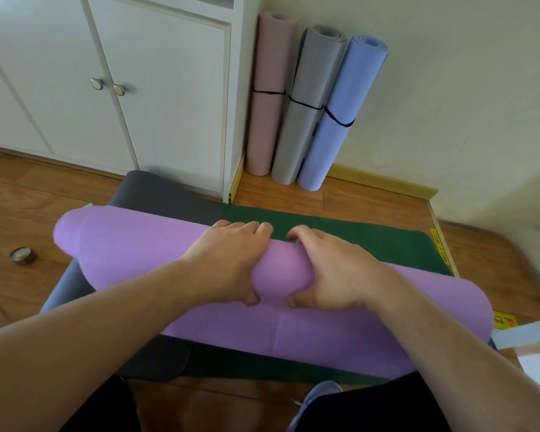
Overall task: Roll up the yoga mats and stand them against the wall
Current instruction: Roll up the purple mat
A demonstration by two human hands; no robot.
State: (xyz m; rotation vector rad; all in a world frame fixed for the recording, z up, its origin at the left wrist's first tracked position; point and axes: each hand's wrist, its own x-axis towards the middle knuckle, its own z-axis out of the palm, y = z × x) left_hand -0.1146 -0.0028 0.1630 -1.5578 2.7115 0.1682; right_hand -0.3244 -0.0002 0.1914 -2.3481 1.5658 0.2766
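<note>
1. Purple foam, partly rolled: the purple yoga mat (131, 244) lies crosswise under both hands, its rolled part a thick tube and its flat remainder spread toward the person.
2. The left hand (228, 263) curls over the top of the roll, fingers wrapped over the far side and thumb pressed on the near side.
3. The right hand (328, 269) grips the roll just beside the left, fingers hooked over the far edge, thumb on the near side.
4. Under the purple mat lie a flat dark green mat (371, 241), showing beyond and right of the hands, and a flat dark grey mat (162, 194), beyond and left of them.
5. Well beyond the hands, three rolled mats stand against the cream wall (449, 88): a pink rolled mat (270, 120), a grey rolled mat (306, 126) and a pale blue rolled mat (337, 141), each with a black band.
6. Far left of the left hand, a roll of tape (23, 256) sits on the wooden floor (28, 207), before a white cabinet (138, 73).
</note>
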